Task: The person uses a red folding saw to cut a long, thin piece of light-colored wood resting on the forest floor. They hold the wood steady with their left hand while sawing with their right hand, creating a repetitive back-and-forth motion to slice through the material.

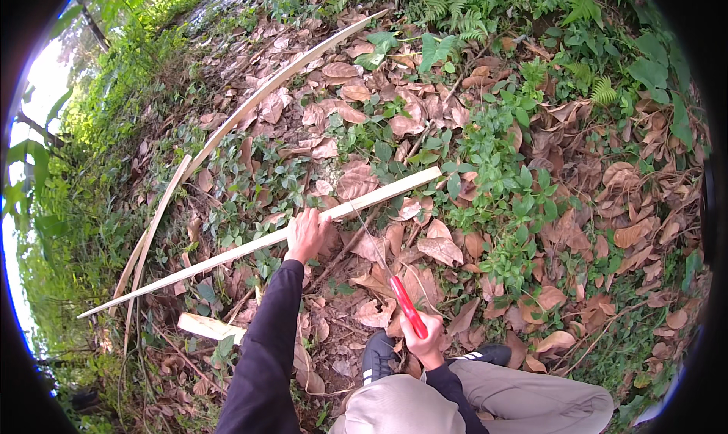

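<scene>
A long, pale wooden strip (227,256) slants across the middle, from low on the left up to the right. My left hand (305,234) is closed over it a little left of its middle, with the dark sleeve reaching up from below. Lower right, my right hand (426,341) grips the red handle of a saw (408,305). Its thin metal blade, seen nearly edge-on, runs up to the strip just right of my left hand. The tip meets or crosses the strip there; how deep it sits cannot be made out.
Another long pale strip (280,78) lies beyond, with a shorter strip (158,222) near its lower end. A pale wood piece (208,327) is left of my forearm. Dry brown leaves (561,237) and green plants (500,169) cover the ground. My shoes (378,357) are close below.
</scene>
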`<state>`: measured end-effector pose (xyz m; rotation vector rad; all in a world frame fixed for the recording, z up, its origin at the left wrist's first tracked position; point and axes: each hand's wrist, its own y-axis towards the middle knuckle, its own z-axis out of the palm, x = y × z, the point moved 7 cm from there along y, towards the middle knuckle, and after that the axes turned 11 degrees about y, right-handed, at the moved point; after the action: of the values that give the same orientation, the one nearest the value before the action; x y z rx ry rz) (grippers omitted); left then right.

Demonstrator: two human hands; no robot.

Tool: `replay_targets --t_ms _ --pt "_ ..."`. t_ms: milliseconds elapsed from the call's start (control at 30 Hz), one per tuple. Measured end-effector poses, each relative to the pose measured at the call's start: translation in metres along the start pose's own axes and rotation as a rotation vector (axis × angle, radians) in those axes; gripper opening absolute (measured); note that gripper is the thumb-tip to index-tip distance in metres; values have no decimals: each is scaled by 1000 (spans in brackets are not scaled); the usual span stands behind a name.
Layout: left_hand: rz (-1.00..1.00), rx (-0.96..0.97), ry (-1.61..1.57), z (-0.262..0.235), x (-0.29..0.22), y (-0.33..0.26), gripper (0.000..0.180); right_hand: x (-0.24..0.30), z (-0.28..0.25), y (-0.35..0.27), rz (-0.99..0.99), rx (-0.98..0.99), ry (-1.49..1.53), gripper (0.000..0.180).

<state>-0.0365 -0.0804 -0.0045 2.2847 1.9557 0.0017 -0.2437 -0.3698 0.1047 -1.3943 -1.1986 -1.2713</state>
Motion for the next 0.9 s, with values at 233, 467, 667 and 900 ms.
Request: replay_targets --t_ms 233,467,667,900 --pt "-17 -59 20 -1 1 0 37 -45 58 77 -98 39 13 19" --pt "-8 15 6 9 7 7 40 -48 67 68 -155 24 46 19" --pt "29 -19 -2 7 -2 -8 36 -36 56 54 16 65 -18 16" --pt "48 -15 20 2 14 25 39 -11 5 -26 -39 -106 -88 15"
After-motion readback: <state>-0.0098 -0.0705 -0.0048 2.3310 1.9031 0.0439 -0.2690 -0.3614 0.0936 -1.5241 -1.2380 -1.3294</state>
